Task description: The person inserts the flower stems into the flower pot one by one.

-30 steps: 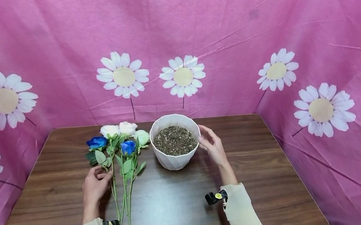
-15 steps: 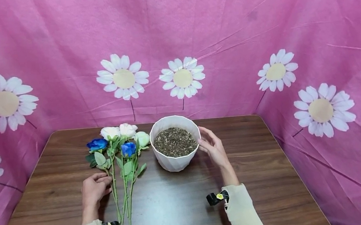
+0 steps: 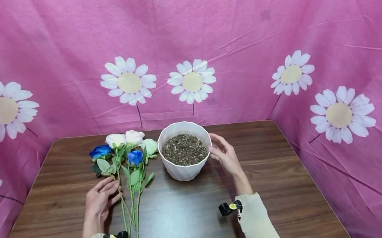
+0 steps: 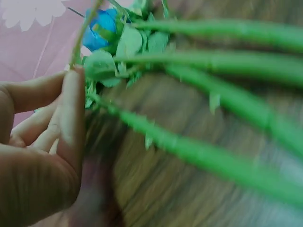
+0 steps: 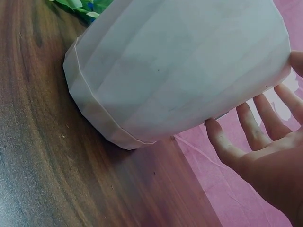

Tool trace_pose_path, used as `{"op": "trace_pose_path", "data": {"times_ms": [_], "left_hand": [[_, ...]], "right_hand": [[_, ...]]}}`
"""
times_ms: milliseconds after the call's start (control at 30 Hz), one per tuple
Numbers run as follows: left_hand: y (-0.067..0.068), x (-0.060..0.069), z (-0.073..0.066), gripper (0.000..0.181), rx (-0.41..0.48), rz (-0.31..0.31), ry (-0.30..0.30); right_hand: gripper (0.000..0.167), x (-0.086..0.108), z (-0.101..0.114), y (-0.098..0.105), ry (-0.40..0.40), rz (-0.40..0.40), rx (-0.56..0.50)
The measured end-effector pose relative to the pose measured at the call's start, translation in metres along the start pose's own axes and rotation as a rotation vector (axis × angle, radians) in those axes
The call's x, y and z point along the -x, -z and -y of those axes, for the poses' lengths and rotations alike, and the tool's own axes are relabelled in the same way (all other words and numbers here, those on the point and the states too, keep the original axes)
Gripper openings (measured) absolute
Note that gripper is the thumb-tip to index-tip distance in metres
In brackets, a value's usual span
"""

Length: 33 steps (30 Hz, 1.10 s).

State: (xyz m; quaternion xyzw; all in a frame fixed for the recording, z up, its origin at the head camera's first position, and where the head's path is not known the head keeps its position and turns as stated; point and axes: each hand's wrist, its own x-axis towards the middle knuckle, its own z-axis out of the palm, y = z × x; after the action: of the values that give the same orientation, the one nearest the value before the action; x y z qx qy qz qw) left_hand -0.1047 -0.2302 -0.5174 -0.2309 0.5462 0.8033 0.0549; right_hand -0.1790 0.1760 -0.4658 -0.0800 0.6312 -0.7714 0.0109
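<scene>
Left hand [image 3: 101, 200]: pinching one stem [image 4: 85, 33] of the flowers [image 3: 135, 158] lying on the table [image 3: 273, 188], just left of the white pot [image 3: 184, 170] | right hand [image 3: 228, 160]: unclenched, touching the pot's side | risk, I'd say: crowded leaves [image 3: 134, 177] may snag, dragging neighbouring stems [image 3: 138, 215] along

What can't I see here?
Head view: inside bottom of the white flowerpot, hidden by soil.
Left wrist view: four green flower stems, blurred, cut off by the right edge.
Right wrist view: soil, behind the flowerpot's wall; part of the right hand, past the right edge.
</scene>
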Motion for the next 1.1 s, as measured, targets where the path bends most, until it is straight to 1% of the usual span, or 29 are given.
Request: {"op": "trace_pose_path", "data": {"times_ms": [67, 167, 233, 367, 467, 500, 567, 633, 700, 733, 967, 1100], "left_hand": [[-0.003, 0.0, -0.001, 0.029, 0.117, 0.022, -0.004], [-0.008, 0.001, -0.001, 0.032, 0.23, 0.053, -0.02], [-0.012, 0.0, -0.001, 0.032, 0.282, 0.061, -0.034], [-0.022, -0.002, -0.002, 0.03, 0.381, 0.057, -0.061], [-0.03, -0.004, -0.006, 0.029, 0.458, 0.061, -0.09], [-0.033, -0.004, -0.008, 0.029, 0.478, 0.06, -0.097], [-0.039, -0.004, -0.013, 0.028, 0.505, 0.06, -0.116], [-0.045, -0.004, -0.018, 0.028, 0.512, 0.052, -0.135], [-0.051, -0.003, -0.024, 0.029, 0.52, 0.054, -0.155], [-0.055, -0.003, -0.027, 0.029, 0.526, 0.057, -0.168], [-0.076, 0.001, -0.045, 0.026, 0.56, 0.106, -0.253], [-0.087, 0.003, -0.053, 0.025, 0.583, 0.149, -0.286]], "right_hand": [[0.054, 0.0, 0.0, 0.001, -0.002, 0.0, -0.002], [0.054, 0.0, 0.0, 0.001, -0.006, 0.003, 0.001], [0.054, 0.0, -0.001, 0.002, -0.01, 0.004, 0.002], [0.054, -0.001, -0.001, 0.003, -0.015, 0.013, -0.001], [0.055, -0.001, -0.005, 0.005, 0.012, 0.028, 0.003], [0.055, -0.003, -0.008, 0.009, 0.041, 0.051, -0.013], [0.055, -0.003, -0.011, 0.011, 0.06, 0.062, -0.011], [0.055, -0.003, -0.012, 0.011, 0.064, 0.062, -0.012], [0.055, -0.002, -0.011, 0.01, 0.05, 0.058, -0.02], [0.056, -0.001, -0.007, 0.006, 0.023, 0.037, -0.006], [0.054, -0.001, -0.002, 0.002, -0.044, 0.005, -0.019], [0.055, -0.001, -0.002, 0.002, -0.047, -0.001, -0.01]]}}
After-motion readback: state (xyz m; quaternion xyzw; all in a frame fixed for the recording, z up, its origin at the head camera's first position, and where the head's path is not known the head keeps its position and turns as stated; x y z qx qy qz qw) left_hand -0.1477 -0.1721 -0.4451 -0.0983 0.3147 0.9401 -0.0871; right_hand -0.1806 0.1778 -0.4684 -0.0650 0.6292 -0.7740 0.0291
